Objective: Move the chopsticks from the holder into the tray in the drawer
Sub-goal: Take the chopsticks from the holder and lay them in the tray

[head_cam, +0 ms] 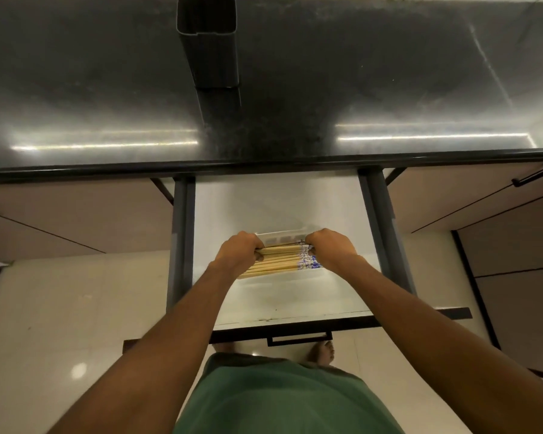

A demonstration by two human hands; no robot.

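Several wooden chopsticks (279,260) with blue-patterned right ends lie crosswise in a clear plastic tray (282,238) inside the open white drawer (279,202). My left hand (235,253) curls round the plain left ends of the bundle. My right hand (329,249) curls round the patterned right ends. The tall dark metal holder (207,42) stands on the black counter, behind the drawer, and its open top shows nothing sticking out.
The black counter (358,89) spans the frame above the drawer. Grey drawer rails (181,239) run along both sides. The drawer front with its dark handle (298,338) is nearest me. Beige cabinet fronts (451,195) flank the drawer, over a pale tiled floor.
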